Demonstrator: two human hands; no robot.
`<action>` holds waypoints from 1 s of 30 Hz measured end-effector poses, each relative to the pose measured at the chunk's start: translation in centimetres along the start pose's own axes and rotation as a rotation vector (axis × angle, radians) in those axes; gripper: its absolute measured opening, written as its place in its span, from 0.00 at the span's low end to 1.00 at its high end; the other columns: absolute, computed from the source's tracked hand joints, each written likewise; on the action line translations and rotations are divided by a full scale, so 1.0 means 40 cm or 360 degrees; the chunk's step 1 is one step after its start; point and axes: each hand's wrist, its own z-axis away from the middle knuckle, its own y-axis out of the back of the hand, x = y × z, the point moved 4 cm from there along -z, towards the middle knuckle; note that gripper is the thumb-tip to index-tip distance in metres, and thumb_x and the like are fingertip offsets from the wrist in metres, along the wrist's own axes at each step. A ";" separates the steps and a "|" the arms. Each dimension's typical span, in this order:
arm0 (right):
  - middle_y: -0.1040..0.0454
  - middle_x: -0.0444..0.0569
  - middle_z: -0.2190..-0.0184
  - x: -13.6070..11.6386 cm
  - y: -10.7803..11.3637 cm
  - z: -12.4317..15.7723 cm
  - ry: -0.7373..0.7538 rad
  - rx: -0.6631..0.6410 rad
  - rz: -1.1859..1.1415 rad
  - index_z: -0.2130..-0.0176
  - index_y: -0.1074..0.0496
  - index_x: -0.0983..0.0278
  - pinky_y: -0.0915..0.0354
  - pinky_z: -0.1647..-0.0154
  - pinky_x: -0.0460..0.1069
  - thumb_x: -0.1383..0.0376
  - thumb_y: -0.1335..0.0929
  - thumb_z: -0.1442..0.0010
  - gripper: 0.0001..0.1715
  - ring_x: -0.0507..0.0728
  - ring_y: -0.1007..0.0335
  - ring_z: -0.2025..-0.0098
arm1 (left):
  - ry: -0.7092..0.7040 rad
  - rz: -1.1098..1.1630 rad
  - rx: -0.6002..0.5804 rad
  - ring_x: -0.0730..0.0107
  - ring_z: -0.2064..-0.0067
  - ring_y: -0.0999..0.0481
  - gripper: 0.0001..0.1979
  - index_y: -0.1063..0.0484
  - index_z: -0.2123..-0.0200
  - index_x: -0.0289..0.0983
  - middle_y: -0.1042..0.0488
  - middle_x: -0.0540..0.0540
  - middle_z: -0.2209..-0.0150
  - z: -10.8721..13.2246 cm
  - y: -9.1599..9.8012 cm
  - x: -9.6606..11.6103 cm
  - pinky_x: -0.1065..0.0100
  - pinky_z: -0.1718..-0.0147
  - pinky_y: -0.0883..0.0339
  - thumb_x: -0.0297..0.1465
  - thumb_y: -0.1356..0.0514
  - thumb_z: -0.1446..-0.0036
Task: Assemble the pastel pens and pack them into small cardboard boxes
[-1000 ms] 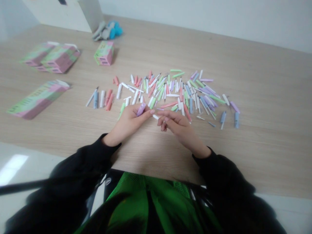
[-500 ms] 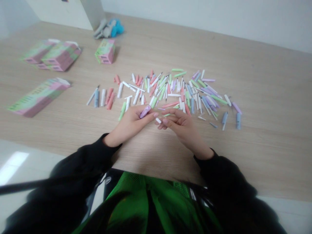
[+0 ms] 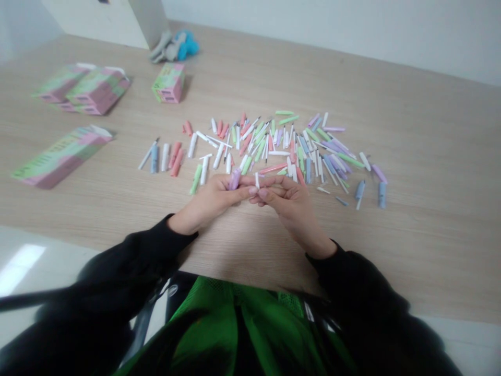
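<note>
My left hand (image 3: 213, 201) pinches a small purple pen piece (image 3: 235, 179) between thumb and fingers. My right hand (image 3: 287, 198) pinches a short white pen piece (image 3: 257, 180) at its fingertips. The two hands touch at the fingertips, low over the wooden table (image 3: 410, 219), with the two pieces side by side. Just beyond them lies a wide scatter of pastel pen pieces (image 3: 282, 146) in white, pink, green, purple and blue.
To the left of the scatter lie a few separate pieces (image 3: 164, 156). Pink-and-green boxes lie at the left (image 3: 62, 156), far left (image 3: 86, 89) and back middle (image 3: 169, 83). A grey and blue object (image 3: 176, 46) sits at the table's far edge.
Both hands have drawn together until their fingertips meet. The purple piece has turned more upright and the white piece has come up beside it.
</note>
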 end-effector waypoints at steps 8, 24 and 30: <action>0.19 0.42 0.64 -0.054 0.053 -0.006 0.0177 0.0187 0.0052 0.66 0.27 0.59 0.32 0.63 0.47 0.55 0.23 0.44 0.15 0.50 0.26 0.65 | -0.0035 0.0022 0.0008 0.77 0.77 0.44 0.15 0.27 0.63 0.36 0.41 0.57 0.78 0.008 0.010 0.007 0.71 0.77 0.49 0.44 0.35 0.39; 0.23 0.40 0.67 -0.032 0.050 -0.007 0.0213 0.0152 0.0101 0.65 0.20 0.57 0.34 0.60 0.48 0.57 0.20 0.48 0.12 0.50 0.31 0.66 | -0.0012 -0.0488 -0.0461 0.75 0.75 0.33 0.18 0.29 0.73 0.36 0.30 0.54 0.78 0.009 -0.019 0.006 0.70 0.70 0.40 0.38 0.43 0.32; 0.23 0.42 0.67 -0.032 0.045 0.001 0.0145 0.0168 0.0233 0.64 0.21 0.57 0.32 0.60 0.51 0.53 0.20 0.49 0.15 0.52 0.31 0.66 | -0.0019 -0.0526 -0.0411 0.74 0.75 0.33 0.20 0.30 0.77 0.36 0.29 0.52 0.78 0.010 -0.019 0.016 0.70 0.71 0.40 0.38 0.43 0.33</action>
